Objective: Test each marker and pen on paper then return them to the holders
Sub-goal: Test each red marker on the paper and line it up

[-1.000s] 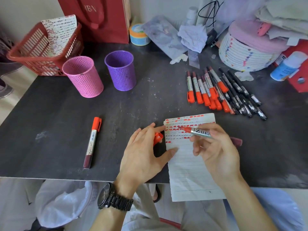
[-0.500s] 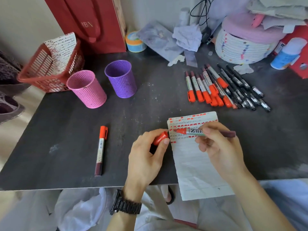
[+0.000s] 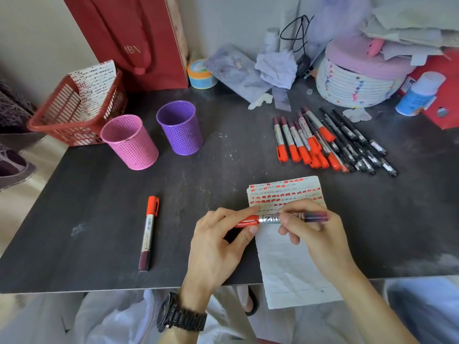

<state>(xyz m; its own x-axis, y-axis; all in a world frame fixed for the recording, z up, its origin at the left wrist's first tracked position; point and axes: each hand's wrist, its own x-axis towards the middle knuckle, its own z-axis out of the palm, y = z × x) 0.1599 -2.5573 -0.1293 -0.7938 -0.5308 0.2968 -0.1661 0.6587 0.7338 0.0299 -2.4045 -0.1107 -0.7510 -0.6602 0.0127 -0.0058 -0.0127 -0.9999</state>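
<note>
My right hand [image 3: 315,234] grips a silver-bodied marker [image 3: 270,218] held level over the lined paper [image 3: 285,259]. My left hand [image 3: 218,242] pinches the marker's red cap [image 3: 247,220], which sits on the tip end. The top of the paper carries rows of red marks. A second red-capped marker [image 3: 149,232] lies alone to the left. A pink mesh holder [image 3: 130,141] and a purple mesh holder [image 3: 180,126] stand at the back left; I see nothing inside them. A pile of red-capped markers [image 3: 303,142] and black pens [image 3: 357,142] lies at the back right.
A red plastic basket [image 3: 74,112] with a marked paper stands at the far left. A red bag [image 3: 139,38], a tape roll [image 3: 201,73], crumpled paper, a round woven box [image 3: 357,78] and a white bottle [image 3: 419,93] line the back. The paper overhangs the table's front edge [image 3: 99,290].
The cap in my left hand has come from beside the paper onto the marker's tip. The marker has swung level in my right hand, and the camera has tilted slightly.
</note>
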